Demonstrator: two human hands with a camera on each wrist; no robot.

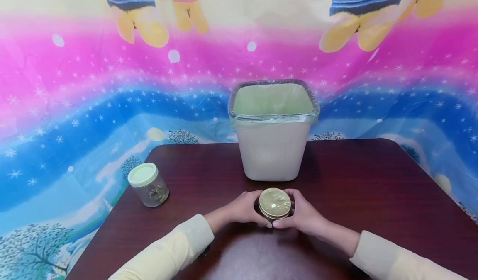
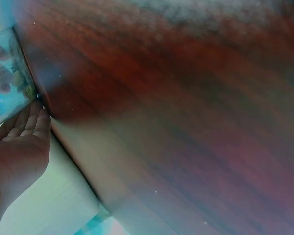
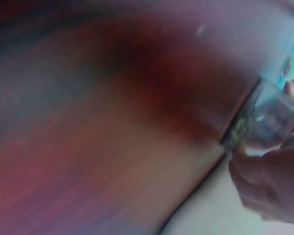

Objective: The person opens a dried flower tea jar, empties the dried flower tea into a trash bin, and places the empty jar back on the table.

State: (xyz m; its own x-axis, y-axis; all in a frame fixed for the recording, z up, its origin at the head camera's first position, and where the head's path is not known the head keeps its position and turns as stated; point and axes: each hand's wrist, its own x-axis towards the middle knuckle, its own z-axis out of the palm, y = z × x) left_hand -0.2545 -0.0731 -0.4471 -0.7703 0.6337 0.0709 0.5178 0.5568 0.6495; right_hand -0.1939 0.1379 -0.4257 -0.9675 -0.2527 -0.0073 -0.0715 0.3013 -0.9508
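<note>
A clear jar with a gold lid [image 1: 274,202] stands near the middle of the table, held between both hands. My left hand [image 1: 244,208] curves round its left side, thumb in front. From the right, my right hand [image 1: 304,214] grips it with the thumb across the front, close to the left thumb. Small greenish-brown pieces lie at the bottom of the clear jar [image 3: 272,120] in the right wrist view. In the left wrist view, the left hand's fingers [image 2: 27,120] reach against the jar [image 2: 12,73] at the frame's edge.
A white bin [image 1: 274,151] with a clear plastic liner stands behind the held jar. Toward the table's left edge is another clear jar [image 1: 149,188] with a pale lid and brownish pieces inside. The dark wooden table [image 1: 373,188] backs onto a printed cloth [image 1: 201,72].
</note>
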